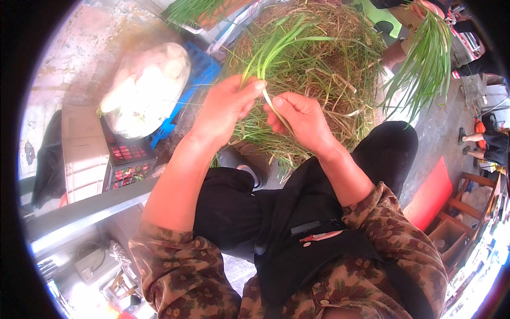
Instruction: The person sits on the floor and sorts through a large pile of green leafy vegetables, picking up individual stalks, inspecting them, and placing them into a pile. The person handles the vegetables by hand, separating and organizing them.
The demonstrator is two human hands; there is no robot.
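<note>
Above a heap of grass-like trimmings, my left hand [227, 105] pinches a thin bunch of green-leaved stalks [275, 54], like spring onion or garlic chives, between thumb and forefinger. The leaves fan up and away from me. Their pale stem end [271, 100] slants down to my right hand [301, 119], whose thumb and curled fingers hold its lower part. Whether a loose outer layer is in those fingers cannot be told. Below both hands lies the large heap of green and dry brown leaf trimmings [334, 71].
At left, a clear plastic bag of white vegetables [147, 91] rests by a blue crate [201, 65]. Nearby stand a cardboard box [85, 151] and a dark crate with red contents [129, 159]. Another person's hand [424, 8] holds a green leafy bunch [424, 63] at upper right.
</note>
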